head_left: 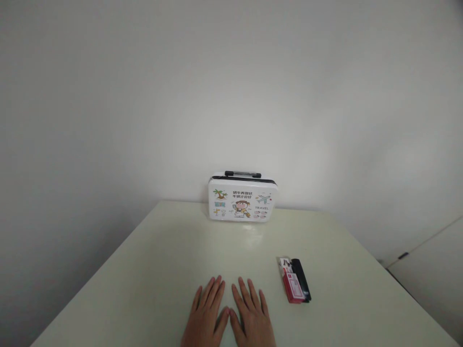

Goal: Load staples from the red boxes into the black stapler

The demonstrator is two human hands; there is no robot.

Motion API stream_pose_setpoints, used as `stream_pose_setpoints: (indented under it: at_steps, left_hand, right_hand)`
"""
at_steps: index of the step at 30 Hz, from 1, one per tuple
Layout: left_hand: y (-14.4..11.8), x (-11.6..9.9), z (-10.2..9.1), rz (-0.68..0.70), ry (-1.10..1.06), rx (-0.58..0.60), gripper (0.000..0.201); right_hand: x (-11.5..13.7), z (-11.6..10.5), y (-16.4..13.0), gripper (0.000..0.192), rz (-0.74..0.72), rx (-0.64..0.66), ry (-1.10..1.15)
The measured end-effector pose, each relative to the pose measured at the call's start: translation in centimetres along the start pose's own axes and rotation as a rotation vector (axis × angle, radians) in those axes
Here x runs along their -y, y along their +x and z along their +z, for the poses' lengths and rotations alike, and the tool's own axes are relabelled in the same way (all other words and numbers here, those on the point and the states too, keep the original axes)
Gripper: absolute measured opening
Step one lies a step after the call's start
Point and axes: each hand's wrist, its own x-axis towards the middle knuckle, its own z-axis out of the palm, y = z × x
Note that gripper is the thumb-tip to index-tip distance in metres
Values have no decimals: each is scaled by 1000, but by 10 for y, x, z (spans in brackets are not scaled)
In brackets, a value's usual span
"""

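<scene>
My left hand (207,313) lies palm down on the pale table (173,246), fingers stretched out and holding nothing. Beside it, my right hand (252,313) also rests flat with its fingers spread. The two thumbs meet at their tips, or nearly so. To the right of my right hand lie a small red and white box (293,285) and a long black object (301,279), which looks like a stapler. They lie side by side, touching or almost touching. Neither hand touches them.
A white case (242,200) with cartoon prints and a black zip stands upright at the table's back, near the wall (238,86). Along its top is a dark bar (243,174), pen or handle, I cannot tell which. A thin cable (427,241) runs at the right, beyond the table.
</scene>
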Motion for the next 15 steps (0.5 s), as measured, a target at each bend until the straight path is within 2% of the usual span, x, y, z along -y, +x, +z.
stream_pose_setpoints:
  at_steps: [15]
  left_hand:
    - [0, 2, 2, 9, 23, 7, 67]
  right_hand:
    - [-1, 0, 1, 64, 2, 39, -13]
